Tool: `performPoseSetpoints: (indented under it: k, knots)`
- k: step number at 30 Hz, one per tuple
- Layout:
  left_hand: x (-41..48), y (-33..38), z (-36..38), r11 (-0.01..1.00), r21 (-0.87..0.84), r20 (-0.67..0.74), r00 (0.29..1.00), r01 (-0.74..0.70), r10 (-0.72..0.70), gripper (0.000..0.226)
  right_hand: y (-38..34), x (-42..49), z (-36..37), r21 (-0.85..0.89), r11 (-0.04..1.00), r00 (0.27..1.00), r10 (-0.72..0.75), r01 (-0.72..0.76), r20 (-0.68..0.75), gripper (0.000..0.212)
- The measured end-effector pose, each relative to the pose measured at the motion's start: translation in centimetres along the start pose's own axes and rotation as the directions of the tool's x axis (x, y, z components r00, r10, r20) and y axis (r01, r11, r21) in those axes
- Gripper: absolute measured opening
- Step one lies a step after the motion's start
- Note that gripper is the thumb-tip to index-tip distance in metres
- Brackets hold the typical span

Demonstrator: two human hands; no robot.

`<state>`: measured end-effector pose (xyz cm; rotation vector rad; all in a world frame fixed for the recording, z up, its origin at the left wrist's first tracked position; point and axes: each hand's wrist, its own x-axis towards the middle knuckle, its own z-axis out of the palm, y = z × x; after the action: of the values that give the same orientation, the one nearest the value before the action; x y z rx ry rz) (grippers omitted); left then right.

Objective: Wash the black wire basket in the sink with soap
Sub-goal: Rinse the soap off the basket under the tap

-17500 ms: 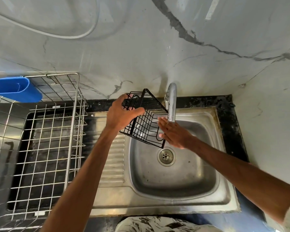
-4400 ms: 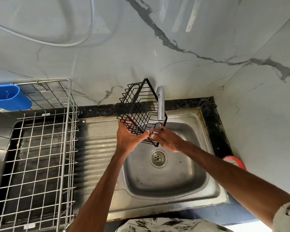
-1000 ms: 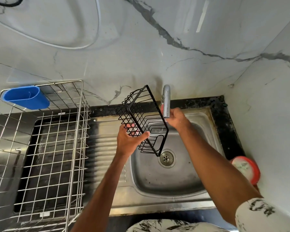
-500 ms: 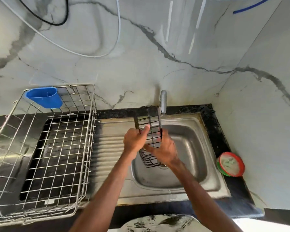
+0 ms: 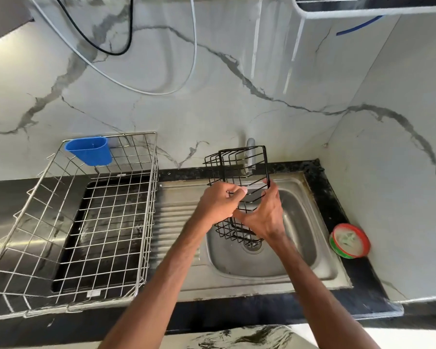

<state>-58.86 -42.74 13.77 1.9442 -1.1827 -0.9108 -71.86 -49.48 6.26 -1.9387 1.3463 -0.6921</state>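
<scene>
Between your two hands, the black wire basket (image 5: pixel 238 170) is stood up on end over the stainless steel sink (image 5: pixel 300 235), with its bottom end hanging just over the round drain (image 5: pixel 252 246). Your left hand (image 5: pixel 219 205) has fingers curled through the wires on one side. Your right hand (image 5: pixel 264 215) grips the opposite edge, so both are clamped on it, close together. Just beyond the hands, the chrome tap (image 5: pixel 250 153) shows through the basket's top. Right of your right hand, a round red-rimmed tub (image 5: pixel 349 240) of whitish paste sits on the black stone desk (image 5: pixel 363 285). Well left of your left hand there's a big silver wire dish rack (image 5: pixel 86 222) with a blue plastic cup (image 5: pixel 90 150) hooked on its far edge.
</scene>
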Motion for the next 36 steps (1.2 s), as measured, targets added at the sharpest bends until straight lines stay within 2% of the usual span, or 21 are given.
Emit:
performPoseSetpoints:
  k: [1, 3, 4, 5, 7, 9, 10, 13, 16, 18, 20, 22, 24, 25, 33, 36]
  knots:
    - [-0.6, -0.5, -0.5, 0.998, -0.053, -0.074, 0.996, -0.044, 0.040, 0.030, -0.2, 0.0, -0.4, 0.004, 1.000, 1.000, -0.014, 0.014, 0.010, 0.124]
    - [-1.5, -2.1, -1.4, 0.994, -0.039, -0.330, 0.940, -0.106, 0.087, 0.031, -0.6, 0.0, -1.2, 0.064, 0.998, 0.999, 0.003, -0.005, 0.035, 0.125]
    - [-1.6, -3.0, -1.8, 0.997, -0.003, -0.421, 0.904, -0.082, 0.074, 0.038, -0.8, 0.1, -1.7, 0.122, 0.992, 0.997, 0.034, -0.042, 0.065, 0.126]
    - [-1.7, -3.8, -2.1, 0.999, 0.024, -0.448, 0.893, -0.033, 0.040, 0.051, -0.9, 0.2, -2.0, 0.183, 0.979, 0.992, 0.077, -0.093, 0.096, 0.124]
    - [-1.5, -4.5, -2.7, 0.995, -0.046, -0.299, 0.949, 0.092, -0.102, 0.068, -0.9, 0.6, -2.1, 0.261, 0.950, 0.980, 0.137, -0.172, 0.146, 0.113]
    - [-1.6, -3.6, -3.2, 0.964, -0.217, -0.112, 0.977, 0.151, -0.179, 0.053, -1.4, 1.0, -2.3, 0.296, 0.935, 0.971, 0.140, -0.194, 0.194, 0.103]
    - [-1.5, -3.0, -3.5, 0.958, -0.258, -0.093, 0.984, 0.125, -0.154, 0.043, -1.9, 1.4, -2.6, 0.313, 0.932, 0.970, 0.122, -0.185, 0.211, 0.099]
    - [-2.1, -0.9, -4.1, 0.982, -0.186, -0.210, 0.978, -0.043, 0.003, 0.028, -3.3, 2.5, -3.8, 0.391, 0.912, 0.976, 0.039, -0.121, 0.213, 0.088]
    - [-1.7, -0.4, -4.1, 0.991, -0.020, -0.320, 0.940, -0.131, 0.118, 0.021, -3.8, 2.9, -4.0, 0.398, 0.917, 0.981, -0.046, -0.034, 0.189, 0.099]
    - [-1.1, -1.2, -3.5, 0.998, 0.039, -0.276, 0.959, -0.057, 0.066, 0.022, -3.3, 2.6, -3.1, 0.352, 0.932, 0.971, -0.004, -0.083, 0.241, 0.098]
    - [-1.8, -2.6, -2.5, 0.999, -0.042, -0.222, 0.975, 0.018, -0.027, 0.019, -1.6, 1.9, -2.1, 0.322, 0.930, 0.945, 0.068, -0.176, 0.319, 0.100]
    - [-1.7, -3.6, -1.7, 0.997, -0.081, -0.204, 0.979, 0.011, -0.027, 0.013, -1.1, 1.8, -1.9, 0.274, 0.951, 0.954, 0.060, -0.144, 0.293, 0.102]
    - [-1.9, -4.2, -1.4, 0.999, -0.031, -0.208, 0.978, 0.023, -0.029, 0.010, -0.5, 1.8, -1.5, 0.257, 0.948, 0.943, 0.103, -0.190, 0.317, 0.103]
    - [-2.1, -4.3, -1.6, 0.997, -0.063, -0.207, 0.976, 0.049, -0.061, 0.010, -0.4, 1.4, -1.2, 0.272, 0.939, 0.938, 0.117, -0.212, 0.326, 0.106]
    - [-1.8, -5.1, -2.3, 0.988, -0.143, -0.239, 0.967, 0.057, -0.090, 0.020, -1.4, 0.3, -0.4, 0.259, 0.941, 0.945, 0.137, -0.218, 0.298, 0.105]
    - [-2.3, -5.4, -2.7, 0.986, -0.160, -0.257, 0.963, 0.044, -0.085, 0.027, -2.3, -0.4, -0.4, 0.254, 0.933, 0.932, 0.168, -0.255, 0.322, 0.114]
